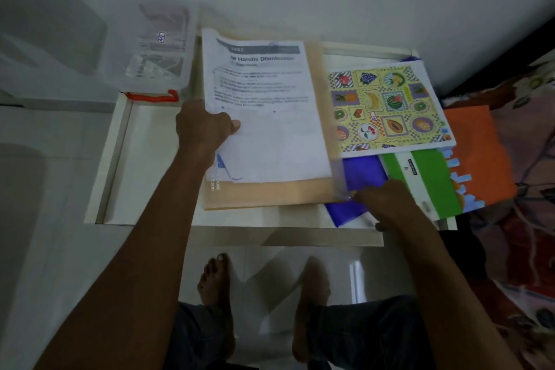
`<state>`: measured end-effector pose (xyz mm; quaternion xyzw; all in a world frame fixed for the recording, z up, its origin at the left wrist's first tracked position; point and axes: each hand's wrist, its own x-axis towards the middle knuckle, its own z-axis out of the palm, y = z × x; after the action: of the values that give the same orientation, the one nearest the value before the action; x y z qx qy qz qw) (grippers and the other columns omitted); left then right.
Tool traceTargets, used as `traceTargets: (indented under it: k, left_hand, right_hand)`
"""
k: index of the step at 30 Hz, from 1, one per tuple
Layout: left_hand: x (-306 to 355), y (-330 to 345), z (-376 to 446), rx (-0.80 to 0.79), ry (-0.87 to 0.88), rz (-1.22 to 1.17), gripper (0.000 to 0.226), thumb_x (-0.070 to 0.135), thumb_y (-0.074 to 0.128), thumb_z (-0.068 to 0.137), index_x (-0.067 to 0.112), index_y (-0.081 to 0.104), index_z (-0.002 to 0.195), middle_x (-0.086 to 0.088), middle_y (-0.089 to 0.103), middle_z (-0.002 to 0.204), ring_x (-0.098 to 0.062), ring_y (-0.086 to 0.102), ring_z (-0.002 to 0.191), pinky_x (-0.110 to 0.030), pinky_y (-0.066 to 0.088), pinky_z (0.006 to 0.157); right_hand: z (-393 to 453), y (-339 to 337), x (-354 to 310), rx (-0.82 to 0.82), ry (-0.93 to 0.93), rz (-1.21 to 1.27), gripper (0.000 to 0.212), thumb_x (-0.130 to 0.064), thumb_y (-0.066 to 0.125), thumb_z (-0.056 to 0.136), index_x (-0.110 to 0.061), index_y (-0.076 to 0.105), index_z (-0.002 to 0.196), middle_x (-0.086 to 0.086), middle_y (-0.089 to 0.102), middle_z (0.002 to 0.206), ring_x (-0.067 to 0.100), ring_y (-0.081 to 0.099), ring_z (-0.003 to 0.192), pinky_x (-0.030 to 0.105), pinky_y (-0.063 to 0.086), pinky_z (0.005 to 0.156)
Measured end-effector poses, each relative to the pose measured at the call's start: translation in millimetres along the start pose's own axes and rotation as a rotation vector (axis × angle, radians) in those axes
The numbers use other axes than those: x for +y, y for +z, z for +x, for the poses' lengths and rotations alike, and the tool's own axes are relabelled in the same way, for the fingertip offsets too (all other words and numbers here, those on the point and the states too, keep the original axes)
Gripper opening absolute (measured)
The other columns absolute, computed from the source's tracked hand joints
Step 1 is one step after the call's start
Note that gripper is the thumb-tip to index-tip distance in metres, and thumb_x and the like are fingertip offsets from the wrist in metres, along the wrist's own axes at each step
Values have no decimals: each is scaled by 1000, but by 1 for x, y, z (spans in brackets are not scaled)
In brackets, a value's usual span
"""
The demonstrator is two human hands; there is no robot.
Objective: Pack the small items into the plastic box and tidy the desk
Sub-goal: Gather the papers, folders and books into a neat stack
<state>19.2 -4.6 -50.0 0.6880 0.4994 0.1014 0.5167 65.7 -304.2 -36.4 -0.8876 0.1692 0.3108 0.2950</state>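
My left hand (pixel 204 129) grips the left edge of a stack of printed white papers (pixel 270 117), thumb on top. The papers lie on a tan folder (pixel 270 192) on the white desk (pixel 144 141). My right hand (pixel 387 204) pinches the folder's lower right corner, over a blue plastic sheet (pixel 363 177). The clear plastic box (pixel 153 51), lid on and with small items inside, stands at the desk's back left corner. An orange cord (pixel 150 97) lies in front of it.
To the right lie a fruit-pattern book (pixel 387 108), a green booklet (pixel 426 177) and an orange folder (pixel 477 153). A patterned bedspread (pixel 528 219) borders the desk's right side. The wall is right behind the desk. My bare feet (pixel 216 279) stand on the tiled floor below.
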Motion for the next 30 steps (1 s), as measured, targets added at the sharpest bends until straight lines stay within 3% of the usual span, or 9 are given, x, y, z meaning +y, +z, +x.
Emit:
traceTargets:
  k: [3,5,8,11,15,20,23,26,30]
  left_hand:
    - [-1,1,-1,8,-8,-8,55,16,87,65,15,71,118,-5,72,123,-20,68,97,-27,56,79]
    - [-3,2,-1,5,-16,-8,55,16,87,67,15,70,119,-5,71,124,-22,70,102,-26,54,77]
    - [-4,0,-3,3,-31,-18,54,16,87,67,14,71,119,-6,72,124,-24,70,104,-29,56,82]
    - [-5,-2,-2,-4,-47,-25,53,16,87,69,14,71,119,-6,71,125,-23,69,105,-26,52,82]
    - [-4,-5,3,-12,-63,-43,52,17,86,71,13,70,120,-6,70,126,-24,67,108,-25,48,84]
    - [-1,-14,12,-89,-120,-148,51,10,85,73,12,69,122,-6,69,126,-20,62,100,-29,51,89]
    - [2,-16,16,-92,-102,-171,55,11,84,75,11,65,126,-6,65,129,-18,58,100,-24,46,85]
    - [2,-14,12,-28,-56,-120,58,12,84,75,9,63,128,-8,64,130,-16,55,97,-21,42,83]
    - [-1,-12,7,-2,-40,-77,54,12,85,73,11,67,124,-8,68,126,-16,58,94,-20,44,80]
  right_hand:
    - [-5,4,5,80,126,432,50,-19,76,74,5,60,114,19,61,115,33,63,96,53,58,87]
    - [-8,4,3,52,187,684,32,-10,69,79,-1,57,107,13,59,96,27,61,80,43,59,81]
    - [-10,7,-2,-19,294,890,19,-6,63,86,-11,52,101,5,42,75,15,39,57,36,55,72]
    - [-15,16,-11,-76,330,968,15,-7,66,88,-11,55,98,5,49,83,14,44,65,29,50,66]
    - [-17,23,-17,-36,200,1047,30,-5,64,92,-11,55,120,11,62,112,29,63,99,44,55,79]
    - [-24,18,-14,-142,112,1189,36,-3,63,93,-14,54,125,9,66,109,28,66,93,42,59,66]
    - [-27,25,-12,-208,180,1133,36,-5,58,96,-11,52,131,12,63,112,31,63,97,44,59,68]
    - [-30,25,-14,-272,245,826,33,-11,52,99,-6,51,131,20,61,116,34,63,95,43,57,71]
    - [-29,-5,-8,-368,225,256,40,-34,64,94,3,61,108,20,75,80,26,72,70,30,57,59]
